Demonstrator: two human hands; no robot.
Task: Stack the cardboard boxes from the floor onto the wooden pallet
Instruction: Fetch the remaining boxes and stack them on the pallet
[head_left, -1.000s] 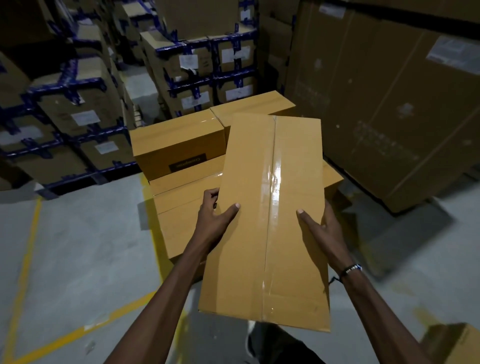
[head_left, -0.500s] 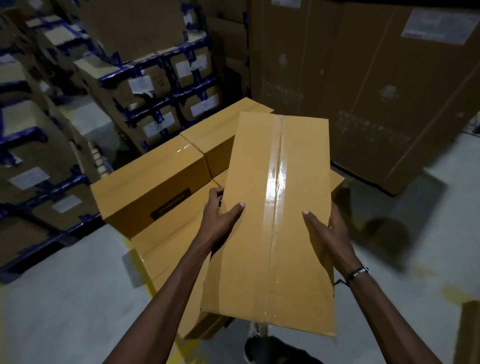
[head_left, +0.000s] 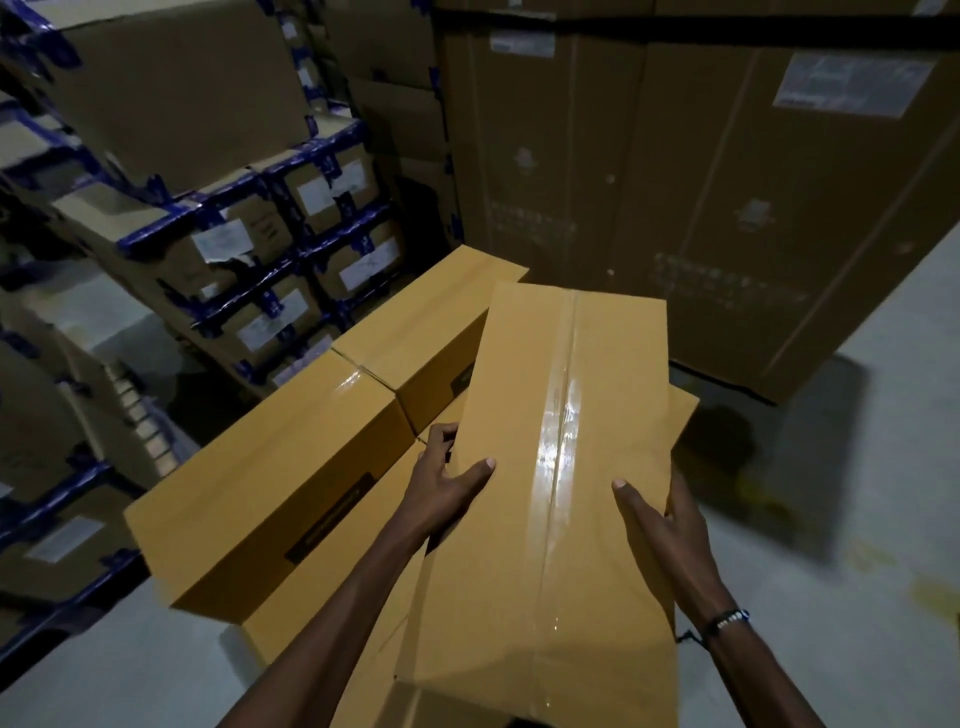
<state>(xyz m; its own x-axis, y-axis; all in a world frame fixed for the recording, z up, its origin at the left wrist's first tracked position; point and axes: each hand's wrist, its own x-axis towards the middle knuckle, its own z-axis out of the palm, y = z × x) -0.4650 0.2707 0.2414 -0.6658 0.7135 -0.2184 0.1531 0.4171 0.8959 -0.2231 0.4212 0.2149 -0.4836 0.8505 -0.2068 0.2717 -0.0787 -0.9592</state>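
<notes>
Head camera showed my left hand (head_left: 445, 486) and right hand (head_left: 658, 525) gripping the long box (head_left: 558, 499) by its sides, thumbs on top. Its long way pointed away from me, above the stacked boxes (head_left: 270, 483), with free room on its right. It was smooth brown cardboard with shiny tape.
</notes>
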